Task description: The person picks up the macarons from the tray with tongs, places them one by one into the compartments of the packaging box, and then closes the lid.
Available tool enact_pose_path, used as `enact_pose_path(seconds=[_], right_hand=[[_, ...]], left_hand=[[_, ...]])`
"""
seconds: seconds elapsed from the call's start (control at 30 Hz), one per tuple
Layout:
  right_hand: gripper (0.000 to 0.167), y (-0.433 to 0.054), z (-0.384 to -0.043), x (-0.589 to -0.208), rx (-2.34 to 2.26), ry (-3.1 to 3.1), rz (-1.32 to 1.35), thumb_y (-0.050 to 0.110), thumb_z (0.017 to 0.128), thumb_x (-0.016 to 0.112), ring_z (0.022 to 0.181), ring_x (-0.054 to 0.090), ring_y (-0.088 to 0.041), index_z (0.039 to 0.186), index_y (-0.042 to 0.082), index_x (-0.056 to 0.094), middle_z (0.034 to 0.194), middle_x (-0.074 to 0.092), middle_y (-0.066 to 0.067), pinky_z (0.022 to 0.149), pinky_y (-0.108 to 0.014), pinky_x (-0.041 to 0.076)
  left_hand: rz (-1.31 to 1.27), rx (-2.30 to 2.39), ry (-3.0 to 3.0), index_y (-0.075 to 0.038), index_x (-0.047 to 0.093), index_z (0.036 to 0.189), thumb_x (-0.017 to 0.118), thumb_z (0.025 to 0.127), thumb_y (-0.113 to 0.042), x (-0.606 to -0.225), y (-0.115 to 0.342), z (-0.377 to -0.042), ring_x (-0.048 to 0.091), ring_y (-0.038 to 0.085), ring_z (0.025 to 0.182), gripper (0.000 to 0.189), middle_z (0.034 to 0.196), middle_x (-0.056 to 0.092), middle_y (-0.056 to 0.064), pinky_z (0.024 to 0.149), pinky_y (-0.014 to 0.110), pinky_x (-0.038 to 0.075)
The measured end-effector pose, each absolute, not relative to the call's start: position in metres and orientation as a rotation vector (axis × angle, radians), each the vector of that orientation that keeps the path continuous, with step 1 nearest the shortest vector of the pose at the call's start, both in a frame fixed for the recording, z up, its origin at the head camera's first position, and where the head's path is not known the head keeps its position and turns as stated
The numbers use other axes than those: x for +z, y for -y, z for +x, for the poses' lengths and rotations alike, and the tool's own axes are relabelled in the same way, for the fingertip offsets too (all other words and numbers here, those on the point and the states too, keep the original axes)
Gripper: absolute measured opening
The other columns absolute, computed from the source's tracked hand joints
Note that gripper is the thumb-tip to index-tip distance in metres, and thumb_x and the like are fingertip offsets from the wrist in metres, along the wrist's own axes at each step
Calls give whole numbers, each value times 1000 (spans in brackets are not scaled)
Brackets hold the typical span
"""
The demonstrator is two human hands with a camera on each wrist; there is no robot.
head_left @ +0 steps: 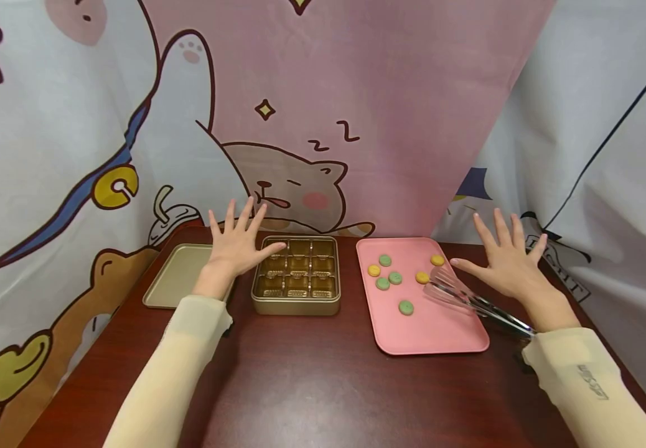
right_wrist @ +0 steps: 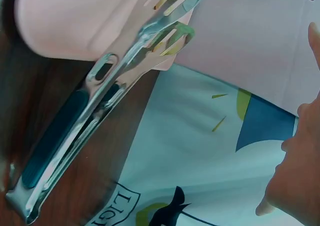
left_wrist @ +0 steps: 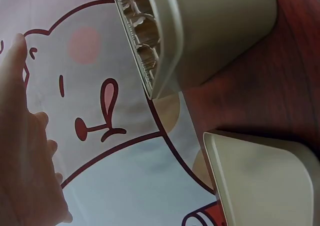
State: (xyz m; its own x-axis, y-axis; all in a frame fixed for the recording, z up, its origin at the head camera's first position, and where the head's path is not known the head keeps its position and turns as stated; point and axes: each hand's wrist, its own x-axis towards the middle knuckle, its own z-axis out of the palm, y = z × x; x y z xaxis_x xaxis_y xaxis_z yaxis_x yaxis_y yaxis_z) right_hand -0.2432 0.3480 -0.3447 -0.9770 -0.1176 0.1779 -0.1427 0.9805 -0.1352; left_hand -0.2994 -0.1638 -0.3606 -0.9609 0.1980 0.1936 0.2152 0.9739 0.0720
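Nearest the head camera, cream sleeves (head_left: 149, 386) reaching in over the dark red worktop (head_left: 300, 386). Beyond them, left hand (head_left: 234, 246) and right hand (head_left: 510, 267), raised, fingers spread wide on both, released from everything. Just beside the left fingers, box (head_left: 297, 306) with a clear gold-tinted insert of nine compartments, its upper left corner close to the thumb in the head view, yet plainly apart from the hand in the left wrist view; behind the left wrist, lid (head_left: 180, 274), lying flat. To the left of the right fingers, pink tray (head_left: 429, 330) bearing four green discs (head_left: 406, 308) and three yellow discs (head_left: 374, 270), with one yellow disc near the thumb. Between tray and right wrist, tongs (head_left: 480, 305), tips over the tray, handle out past its edge, apart from the fingers. On the right sleeve, small dark lettering, too unclear to read; on the patterned cloth (head_left: 412, 124) behind, two Z marks, plus "LIG" at the start of a cut-off word in the right wrist view. Seen only from the wrists: box wall in close profile on the left; slotted tong heads and dark blue-green grip on the right.
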Motion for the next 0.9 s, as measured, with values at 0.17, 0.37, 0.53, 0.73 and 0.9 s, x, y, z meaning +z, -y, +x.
enact_pose_path(seconds=[0.17,0.37,0.53,0.73,0.9], right_hand=[[106,-354,-239,-350,241,2965,176,71,89,53,149,-24,-48,161,26,-10,166,-21,-17,97,-86,-16],[105,-360,-234,-360,259,2959,176,69,89,54,149,-22,-50,161,24,-9,165,-18,-21,97,-86,-17],[105,-364,-229,-369,282,2972,167,69,90,54,148,-19,-53,162,20,-6,165,-13,-25,97,-85,-18],[104,-372,-223,-379,324,2982,140,68,90,53,149,-18,-53,162,20,-6,165,-11,-27,97,-85,-18],[104,-377,-219,-387,357,2991,120,67,91,53,148,-13,-55,161,19,-6,164,-7,-29,97,-87,-15]], left_hand=[[-305,-150,2947,-32,-3,161,39,87,-82,-363,168,-297,-17,35,155,99,170,-6,3,115,69,-17],[-303,-145,2942,-29,-1,162,42,88,-80,-369,176,-293,-15,38,155,99,170,-7,3,115,71,-14],[-322,-191,2948,-28,2,162,45,88,-79,-374,179,-289,-15,38,155,99,171,-5,4,115,71,-15],[-340,-227,2949,-28,2,162,44,88,-79,-380,180,-285,-12,39,155,99,171,-3,5,116,71,-12],[-353,-247,2948,-25,5,162,46,89,-76,-383,182,-281,-9,39,156,99,171,0,6,118,69,-8]])
